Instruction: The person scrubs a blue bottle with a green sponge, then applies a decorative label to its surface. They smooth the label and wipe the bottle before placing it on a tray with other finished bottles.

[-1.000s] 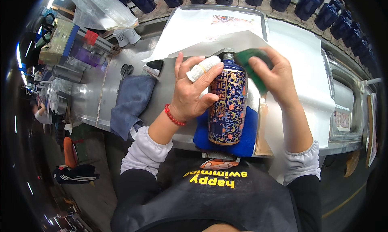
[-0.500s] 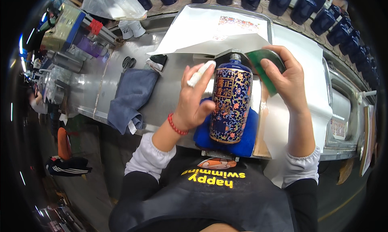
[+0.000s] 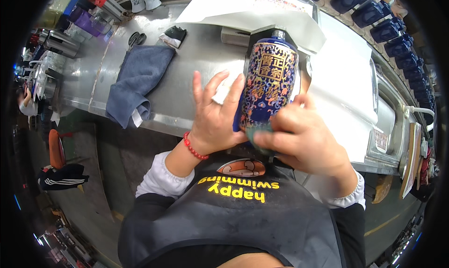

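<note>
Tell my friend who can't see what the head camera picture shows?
Two bare hands hold a blue patterned bottle above a metal counter: left hand on its side, right hand pressing a green cloth against its base. A grey towel lies nearby.

A long stainless-steel counter runs across the view. A grey-blue towel hangs over its near edge at the left. Large white paper sheets cover its right part. A row of dark blue bottles lines the far right edge. Below the near edge lies a dull grey floor, with an orange stool and dark striped clothing.
</note>
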The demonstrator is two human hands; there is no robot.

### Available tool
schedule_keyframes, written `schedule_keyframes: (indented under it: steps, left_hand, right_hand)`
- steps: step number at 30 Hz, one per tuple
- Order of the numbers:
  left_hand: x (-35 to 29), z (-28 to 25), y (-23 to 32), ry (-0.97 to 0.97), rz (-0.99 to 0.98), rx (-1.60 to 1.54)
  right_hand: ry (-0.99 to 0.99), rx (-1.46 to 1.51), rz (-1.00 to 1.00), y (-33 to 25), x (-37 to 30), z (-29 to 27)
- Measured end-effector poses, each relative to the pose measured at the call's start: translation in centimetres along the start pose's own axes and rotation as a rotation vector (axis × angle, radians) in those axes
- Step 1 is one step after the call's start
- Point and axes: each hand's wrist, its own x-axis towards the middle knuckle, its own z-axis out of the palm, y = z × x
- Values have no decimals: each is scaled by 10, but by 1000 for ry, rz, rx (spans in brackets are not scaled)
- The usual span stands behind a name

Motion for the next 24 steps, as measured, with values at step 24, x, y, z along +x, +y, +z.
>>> schedule_keyframes:
  steps: [24]
  left_hand:
    - [-14,20,-10,-116,-19,-176]
  right_hand:
    - [223,55,51,-12,-81,39]
